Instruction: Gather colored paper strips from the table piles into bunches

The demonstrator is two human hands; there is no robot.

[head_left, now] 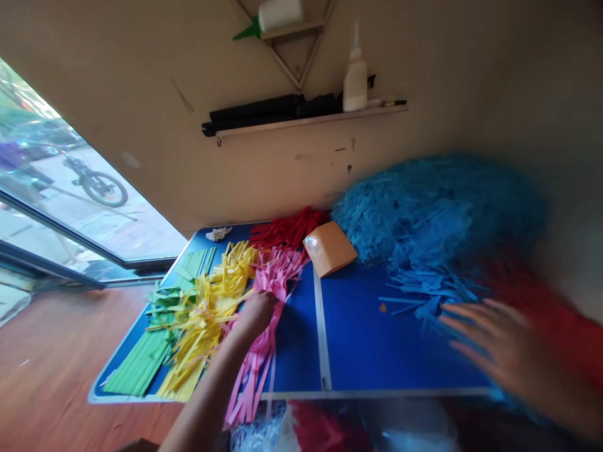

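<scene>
My left hand (260, 311) is on a bundle of pink fringed strips (273, 270), its fingers curled down around the middle of them. The strips fan out past the table's front edge. My right hand (494, 345), blurred by motion, is open with fingers spread just in front of a heap of blue shredded strips (424, 213). Yellow strips (198, 320) and green strips (141, 361) lie left of the pink ones. Red strips (294, 227) are behind them.
A folded brown paper piece (330, 249) sits on the blue table (296, 351). More red material (541, 314) is at right. Bags (325, 430) lie below the front edge. A wall shelf (315, 120) holds a glue bottle (355, 81). A glass door (80, 220) opens at left.
</scene>
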